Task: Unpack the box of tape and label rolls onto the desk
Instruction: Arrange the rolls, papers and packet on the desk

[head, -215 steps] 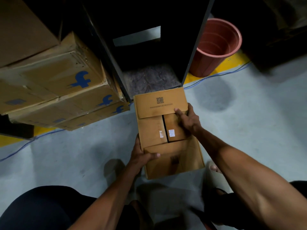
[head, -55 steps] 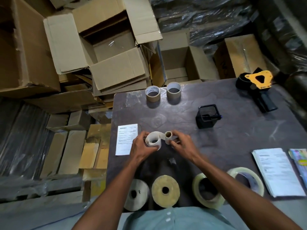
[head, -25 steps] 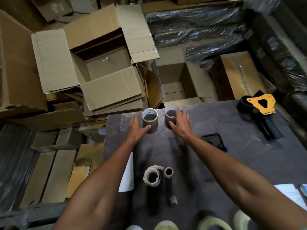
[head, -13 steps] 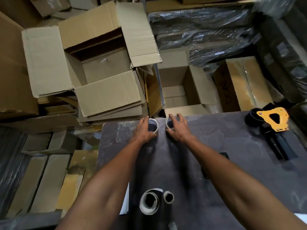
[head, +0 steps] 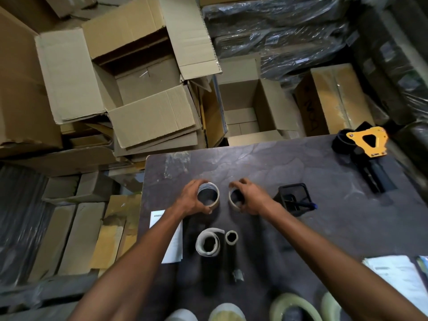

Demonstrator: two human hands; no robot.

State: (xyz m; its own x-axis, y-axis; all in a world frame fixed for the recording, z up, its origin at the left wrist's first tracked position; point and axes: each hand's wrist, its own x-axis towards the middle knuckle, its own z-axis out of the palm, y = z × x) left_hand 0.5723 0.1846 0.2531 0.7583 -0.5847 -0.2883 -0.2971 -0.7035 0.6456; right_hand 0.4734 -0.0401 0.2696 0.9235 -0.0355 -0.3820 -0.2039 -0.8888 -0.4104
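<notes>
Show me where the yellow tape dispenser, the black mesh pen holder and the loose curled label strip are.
yellow tape dispenser (head: 368, 142), head view, yellow side plate.
black mesh pen holder (head: 292, 197), head view, rim.
loose curled label strip (head: 201, 242), head view, left coil wall.

Both my forearms reach forward, side by side. My left hand (head: 193, 200) curls its fingers (head: 203, 210) round a roll; my right hand (head: 251, 199) likewise grips another.

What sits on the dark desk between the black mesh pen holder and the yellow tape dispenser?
Nothing: in the head view, only bare dark desk lies between the black mesh pen holder and the yellow tape dispenser.
</notes>
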